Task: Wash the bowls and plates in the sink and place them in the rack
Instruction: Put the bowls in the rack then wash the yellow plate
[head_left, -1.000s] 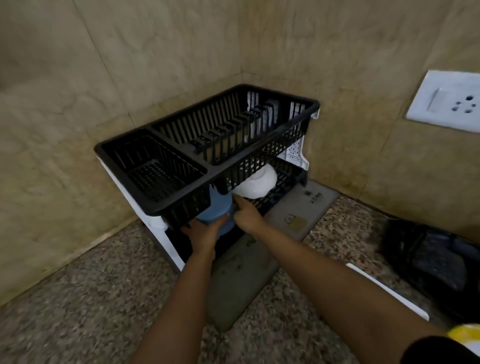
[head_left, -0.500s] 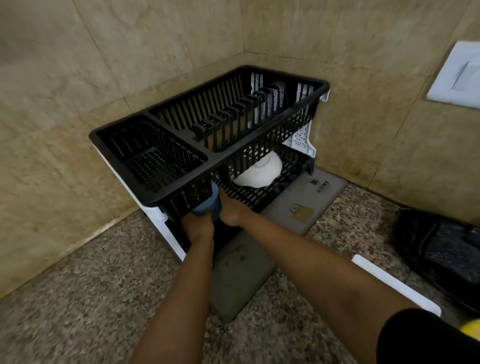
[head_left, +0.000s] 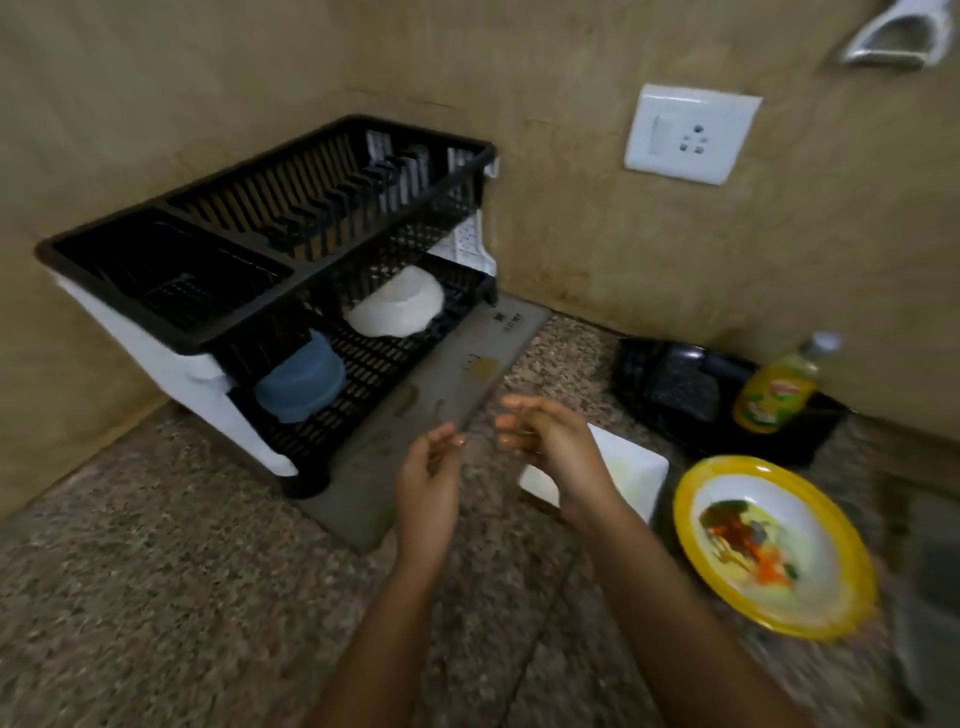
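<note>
The speckled brown granite counter (head_left: 156, 597) runs into a corner of tan wall, and on it stands the two-tier black plastic dish rack with white side frames (head_left: 270, 270), resting on a grey drip mat (head_left: 415, 415). The rack's upper tier looks bare. On its lower tier a blue bowl, upside down (head_left: 301, 384), sits near the front and a white bowl, also upside down (head_left: 397, 306), sits deeper in, the two apart.

To the right, near the counter's edge, lies a round yellow-rimmed plate smeared with red and green food (head_left: 769, 540); just beside it is a white rectangular dish (head_left: 634, 473), partly hidden by the right wrist. Behind those are a black tray (head_left: 691, 389) and a yellow bottle of dish liquid (head_left: 774, 395).

The left hand (head_left: 426, 483) and right hand (head_left: 550, 441) hang above the counter, near each other, fingers loosely curled and holding nothing.

Two bowls seem done, so the soiled plate is probably next. It would be best gripped by the clean rim with both hands and kept level, so residue does not slide off. The sink is not in view.
</note>
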